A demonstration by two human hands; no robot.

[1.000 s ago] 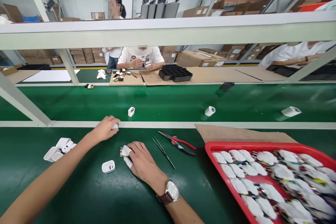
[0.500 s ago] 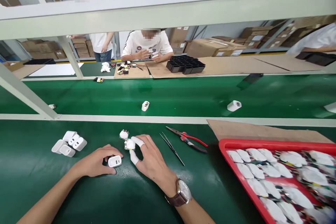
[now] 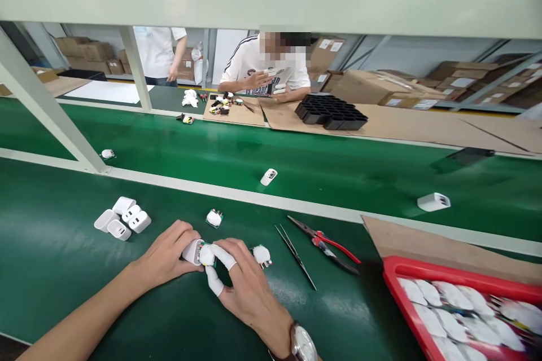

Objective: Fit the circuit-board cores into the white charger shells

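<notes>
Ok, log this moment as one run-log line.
left hand: holds white charger housing | right hand: holds circuit board right at housing | tweezers, needle-nose pliers: lying on bench | red tray: white-covered boards

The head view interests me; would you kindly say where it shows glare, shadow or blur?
Head view: pale glare on the green worktop near the tweezers; darker shadow left of the red tray; white parts at far right blurred.

On the stripe-shouldered white shirt, only "is" reads clearly.
</notes>
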